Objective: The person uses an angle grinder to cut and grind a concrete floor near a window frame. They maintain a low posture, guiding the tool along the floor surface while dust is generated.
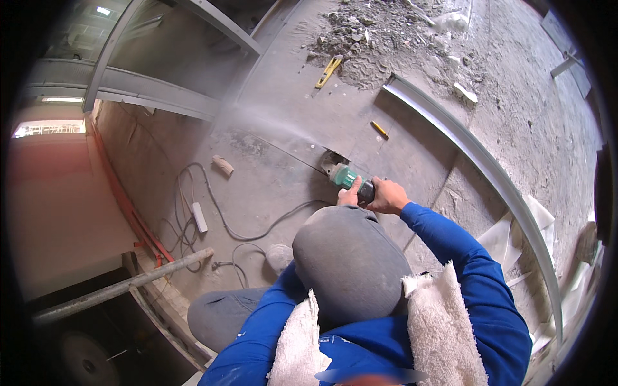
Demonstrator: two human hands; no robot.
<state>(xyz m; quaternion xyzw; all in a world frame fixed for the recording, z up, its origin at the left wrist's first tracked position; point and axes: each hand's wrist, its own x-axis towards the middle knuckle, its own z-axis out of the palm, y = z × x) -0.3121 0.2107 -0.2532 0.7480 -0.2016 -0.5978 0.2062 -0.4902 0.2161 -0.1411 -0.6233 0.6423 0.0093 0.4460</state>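
Low over the dusty floor in front of my knee, an angle grinder [347, 176] with a green and black body is gripped in both hands. My right hand [389, 195] wraps the black rear end. My left hand [349, 195] is closed on the near side of the body, partly hidden behind my knee. The guarded disc [331, 157] is at the floor, by a thin straight dark line [290, 153] running to the upper left. A pale plume of dust [277, 122] streams from it the same way.
A long metal channel [476, 145] curves along the right. Beyond the grinder lie a yellow utility knife [329, 72], a yellow pencil-like stick [380, 130] and rubble [360, 38]. Grey cable [222, 219] and a white power strip [199, 217] are left. A pole [154, 276] borders a dark opening.
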